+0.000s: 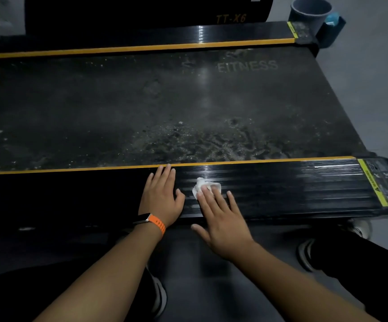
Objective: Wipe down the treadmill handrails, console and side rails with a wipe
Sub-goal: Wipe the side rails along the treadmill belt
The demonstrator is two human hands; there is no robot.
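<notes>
The person crouches beside a treadmill, both hands down on its near side rail [293,189], a black ribbed strip with a yellow edge line along the running belt [165,108]. The left hand [161,196] lies flat on the rail, palm down, its fingers [165,175] straight and close together with the tips reaching the yellow line; it holds nothing. On that wrist sits a watch [150,220] with an orange strap. Just to the right, the right hand [221,219] is spread open, its fingers [208,199] straight and pressing a crumpled white wipe [203,185] against the rail rather than curling round it; the thumb sticks out to the left, off the rail's near edge. The wipe lies on the ribbed top of the near rail, partly under the fingertips, with a bunched corner showing beyond them. The rail to the right of the wipe shines with streaks as far as a yellow warning label [374,184] at its end. The belt is dusty and blotched, with the word FITNESS printed faintly on it. Beyond it runs the far side rail [142,40], and behind that a black housing [142,10] lettered TT-X6. On the floor past the far rail's end stand a grey bin [310,12] and, touching it, a blue container [332,29]. A dark shoe [304,254] shows at the right
</notes>
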